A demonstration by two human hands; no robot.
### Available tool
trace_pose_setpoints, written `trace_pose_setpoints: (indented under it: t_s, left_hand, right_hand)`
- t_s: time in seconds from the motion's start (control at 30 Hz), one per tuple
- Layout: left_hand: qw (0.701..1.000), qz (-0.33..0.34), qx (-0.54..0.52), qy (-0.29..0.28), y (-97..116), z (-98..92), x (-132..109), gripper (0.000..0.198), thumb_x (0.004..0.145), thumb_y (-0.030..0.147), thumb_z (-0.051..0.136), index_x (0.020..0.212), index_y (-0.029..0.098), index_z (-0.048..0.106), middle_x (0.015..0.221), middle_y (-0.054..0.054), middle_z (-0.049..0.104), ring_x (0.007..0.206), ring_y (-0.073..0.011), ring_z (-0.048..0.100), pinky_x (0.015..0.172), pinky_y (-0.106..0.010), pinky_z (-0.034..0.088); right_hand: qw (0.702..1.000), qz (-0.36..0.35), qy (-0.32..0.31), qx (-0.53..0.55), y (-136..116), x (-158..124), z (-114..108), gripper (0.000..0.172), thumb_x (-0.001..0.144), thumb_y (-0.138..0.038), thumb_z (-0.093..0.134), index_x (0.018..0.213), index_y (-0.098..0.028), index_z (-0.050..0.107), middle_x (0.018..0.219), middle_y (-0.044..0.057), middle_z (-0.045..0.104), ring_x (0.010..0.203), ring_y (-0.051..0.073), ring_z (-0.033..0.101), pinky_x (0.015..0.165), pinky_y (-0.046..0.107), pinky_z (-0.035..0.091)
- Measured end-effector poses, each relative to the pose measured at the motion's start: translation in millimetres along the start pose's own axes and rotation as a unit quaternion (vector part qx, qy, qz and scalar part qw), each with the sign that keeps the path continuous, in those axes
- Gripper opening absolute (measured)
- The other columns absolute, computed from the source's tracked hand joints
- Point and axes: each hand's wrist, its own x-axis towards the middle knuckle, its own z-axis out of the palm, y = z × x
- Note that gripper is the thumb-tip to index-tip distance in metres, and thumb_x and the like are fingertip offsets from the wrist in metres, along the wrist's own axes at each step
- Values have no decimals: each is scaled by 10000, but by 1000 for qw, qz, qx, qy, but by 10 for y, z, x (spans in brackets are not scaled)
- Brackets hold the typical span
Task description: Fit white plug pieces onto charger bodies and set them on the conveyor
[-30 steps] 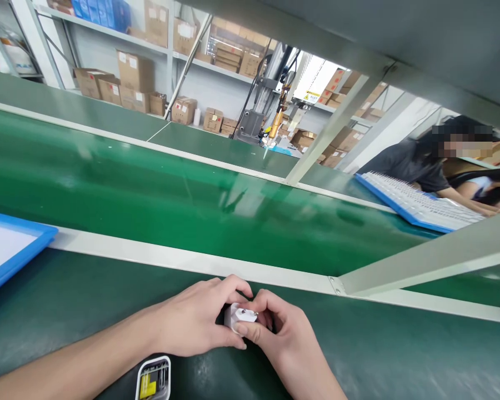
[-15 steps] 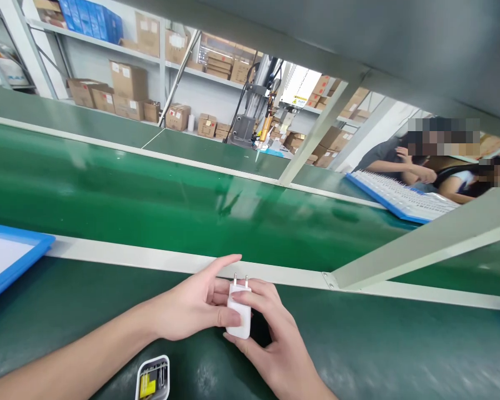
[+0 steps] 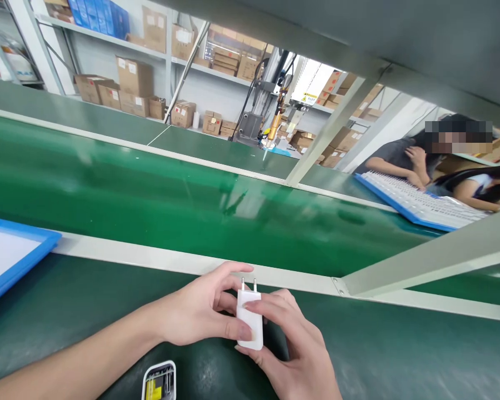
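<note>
A small white plug adapter (image 3: pixel 250 322) with two metal pins pointing up stands between my hands above the dark green bench (image 3: pixel 400 355). My left hand (image 3: pixel 200 308) pinches its left side with thumb and fingers. My right hand (image 3: pixel 294 341) wraps it from the right, fingers closed over its front. Just below my left wrist lies a small white-rimmed device (image 3: pixel 159 382) with a yellow part inside.
A blue-framed white tray (image 3: pixel 12 258) sits at the left edge. Behind the pale rail (image 3: pixel 150 256) runs a glossy green conveyor belt (image 3: pixel 170 194). Two other people at the far right lean over a blue tray of white parts (image 3: pixel 420 204). Shelves of cardboard boxes fill the background.
The adapter was turned from lying sideways in both hands to standing upright with its pins up. Both hands stay closed on it and have shifted slightly right.
</note>
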Motion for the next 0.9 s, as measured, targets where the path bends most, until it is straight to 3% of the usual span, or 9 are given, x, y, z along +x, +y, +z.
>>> trace_pose_setpoints:
  t_s: [0.13,0.2,0.3,0.33,0.4,0.47,0.6,0.73,0.9]
  left_hand:
    - [1000,17,12,-8,-4,9,12,646,740,119,834,1289,237,515,1149,-50,606,925,-152,655,790,-287,534]
    - [999,26,36,-13,43,-19,26,544,756,143,825,1216,199,540,1052,-48,663,898,-156,666,787,-284,532]
    - [983,85,139,91,195,-177,53,466,766,191,809,1158,194,556,1025,-55,703,968,-200,684,831,-309,538]
    - [957,121,203,168,254,-268,63,434,779,211,794,1147,202,565,1066,-55,701,1011,-210,678,869,-322,532]
    - [860,163,355,328,355,-493,82,323,838,240,726,1126,218,582,1135,-47,685,1075,-215,655,937,-340,504]
    - [771,141,463,414,414,-724,98,248,872,205,659,1108,219,582,1121,-44,683,1056,-217,651,939,-352,493]
    - [738,73,519,425,429,-986,134,307,858,139,629,1144,216,550,1043,-48,689,959,-231,663,856,-357,514]
    - [707,48,570,415,428,-950,181,399,852,223,674,1229,229,541,1192,-79,646,1135,-276,605,992,-401,472]
    - [683,-5,599,418,566,-786,170,986,766,627,740,1501,131,309,1497,-202,414,1371,-348,440,1129,-434,391]
  right_hand:
    - [999,3,-21,25,45,4,-3,348,950,-255,735,1255,-310,580,1114,23,647,994,200,604,893,330,531]
    - [999,7,-31,43,74,-16,18,362,977,-273,697,1300,-327,542,1232,36,602,1114,207,584,965,329,517]
    - [999,27,-3,42,97,-51,64,449,1017,-322,618,1425,-324,430,1439,78,438,1290,231,485,1067,349,468]
    - [998,42,13,37,102,-55,78,465,1024,-335,599,1446,-319,403,1452,86,410,1289,229,481,1068,343,468]
    - [996,78,37,27,116,-48,100,440,1038,-357,565,1443,-320,396,1395,84,442,1212,206,524,1030,321,491]
    - [992,114,39,22,147,-24,114,373,1055,-385,524,1409,-328,420,1307,70,502,1149,195,558,1001,320,510]
    - [989,147,19,6,277,39,132,351,1044,-472,517,1356,-321,461,1234,65,559,1100,212,594,957,355,543]
    - [991,128,22,-26,449,78,140,408,1002,-555,543,1306,-284,520,1196,87,596,1033,236,630,899,380,579]
    - [992,108,33,-57,619,69,128,499,937,-662,562,1243,-268,591,1196,98,638,998,258,680,821,360,619]
